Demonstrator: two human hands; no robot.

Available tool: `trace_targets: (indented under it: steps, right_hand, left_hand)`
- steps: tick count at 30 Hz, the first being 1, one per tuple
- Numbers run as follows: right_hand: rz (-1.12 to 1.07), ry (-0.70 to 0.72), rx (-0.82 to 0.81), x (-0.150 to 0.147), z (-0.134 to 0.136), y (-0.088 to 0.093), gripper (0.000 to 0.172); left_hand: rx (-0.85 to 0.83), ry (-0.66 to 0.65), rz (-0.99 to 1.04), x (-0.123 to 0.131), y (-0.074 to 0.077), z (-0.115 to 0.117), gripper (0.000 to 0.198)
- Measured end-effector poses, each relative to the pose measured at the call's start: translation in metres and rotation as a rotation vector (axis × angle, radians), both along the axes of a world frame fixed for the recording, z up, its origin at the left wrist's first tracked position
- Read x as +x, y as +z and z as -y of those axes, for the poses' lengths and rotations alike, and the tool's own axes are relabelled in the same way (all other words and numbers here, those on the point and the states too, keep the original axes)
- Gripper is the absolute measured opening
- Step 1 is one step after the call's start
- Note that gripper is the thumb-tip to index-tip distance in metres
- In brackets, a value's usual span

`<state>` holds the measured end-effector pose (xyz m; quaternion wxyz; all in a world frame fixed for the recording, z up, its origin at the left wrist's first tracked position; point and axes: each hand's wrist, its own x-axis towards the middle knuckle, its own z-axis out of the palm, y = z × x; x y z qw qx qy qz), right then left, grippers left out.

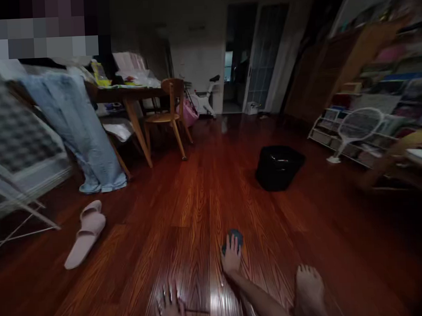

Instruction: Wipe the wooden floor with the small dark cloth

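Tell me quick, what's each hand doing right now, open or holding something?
Left hand: open, fingers spread over the floor.
Right hand: open, laid over a grey cloth.

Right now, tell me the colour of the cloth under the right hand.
The cloth is dark bluish grey, seen best in the head view.

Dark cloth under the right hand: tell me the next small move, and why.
I'd probably slide the dark cloth slightly forward along the wooden floor: the right hand lies over it, fingers pointing ahead, and the black bin stands off to the right of that line.
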<state>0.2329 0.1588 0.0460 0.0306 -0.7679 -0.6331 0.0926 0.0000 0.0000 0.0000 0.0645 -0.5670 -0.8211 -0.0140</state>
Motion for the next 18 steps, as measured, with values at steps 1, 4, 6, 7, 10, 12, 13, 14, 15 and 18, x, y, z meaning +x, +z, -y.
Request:
trace_targets:
  steps: [1,4,6,7,10,12,13,14,15,18]
  right_hand:
    - [-0.025,0.025,0.002,-0.009,0.007,-0.003,0.066]
    - [-0.137,0.148,-0.001,-0.04,0.029,-0.01,0.064]
    - [-0.261,0.288,-0.008,-0.062,0.047,-0.014,0.066]
    - [-0.314,0.352,-0.014,-0.072,0.055,-0.015,0.066]
    - [-0.404,0.474,-0.036,-0.098,0.071,-0.015,0.066]
    - [-0.424,0.518,-0.046,-0.105,0.068,-0.013,0.065]
    - [-0.428,0.539,-0.049,-0.104,0.063,-0.01,0.064]
    - [-0.427,0.557,-0.049,-0.101,0.055,-0.008,0.063]
    - [-0.418,0.562,-0.049,-0.096,0.044,-0.005,0.062]
    - [-0.327,0.454,-0.054,-0.068,0.008,0.005,0.06]
  left_hand:
    - [-0.003,-0.009,0.002,-0.001,-0.001,0.001,0.057]
    - [0.004,-0.023,0.009,-0.003,-0.003,0.002,0.058]
    - [0.026,-0.022,0.014,-0.003,-0.004,0.002,0.058]
    - [0.039,-0.02,0.016,-0.002,-0.004,0.002,0.058]
    - [0.075,-0.021,0.015,0.001,-0.004,0.002,0.058]
    - [0.086,-0.023,0.015,0.002,-0.004,0.002,0.058]
    - [0.086,-0.02,0.015,0.003,-0.004,0.002,0.058]
    - [0.082,-0.015,0.017,0.002,-0.004,0.002,0.058]
    - [0.074,-0.011,0.023,0.002,-0.004,0.002,0.059]
    - [0.057,-0.018,0.061,0.001,-0.003,0.001,0.059]
